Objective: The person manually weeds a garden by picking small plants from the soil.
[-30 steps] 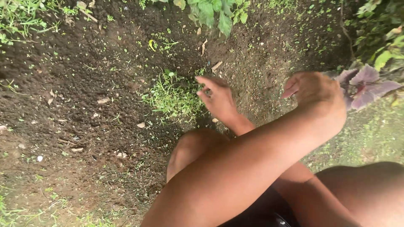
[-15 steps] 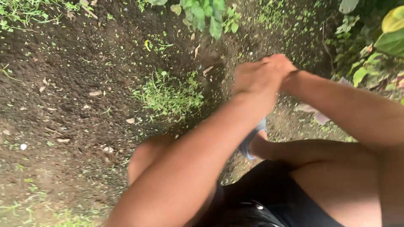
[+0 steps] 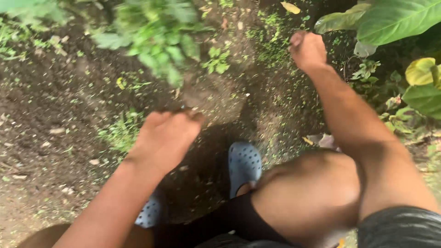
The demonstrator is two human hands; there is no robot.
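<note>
My left hand [image 3: 165, 133] hovers low over dark soil, back up and blurred, with its fingers bent downward; nothing shows in it. A small patch of green weeds [image 3: 120, 131] lies just to its left. My right hand [image 3: 307, 48] is stretched far forward with its fingers curled into a fist over bare soil [image 3: 271, 92] dotted with tiny seedlings. Whether it holds anything is hidden. My bare knee [image 3: 308, 193] is bent below the right arm.
Two blue perforated clogs [image 3: 245, 165] [image 3: 149, 212] stand on the soil between my arms. A blurred leafy plant [image 3: 156, 34] grows at the top centre. Large green and yellow leaves [image 3: 395, 20] crowd the right edge.
The view has shifted and the clogs have come into sight. My hands, pressed together half a second ago, have parted: the left dropped toward the weeds, the right reached forward and right.
</note>
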